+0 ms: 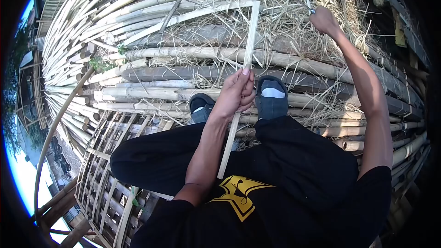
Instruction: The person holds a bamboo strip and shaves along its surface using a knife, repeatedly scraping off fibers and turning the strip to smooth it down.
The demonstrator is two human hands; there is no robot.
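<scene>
My left hand (238,93) is wrapped round a pale bamboo strip (251,34), between my knees. The strip runs from near my shirt up past the hand to a sharp corner, where a long pale length goes off to the left. Out to the upper right, my right hand (324,20) is closed on a tool (312,11), seemingly a knife; a long, thin pale shape reaches upward beside it. The tool is apart from the held strip. Straw-like shavings (294,41) lie beneath and around both hands.
Bamboo poles (151,93) lie in rows under my feet and fan out to the left. A woven bamboo lattice (110,174) stands at the lower left, near a curved rod (55,124). My shoes (272,105) rest on the poles.
</scene>
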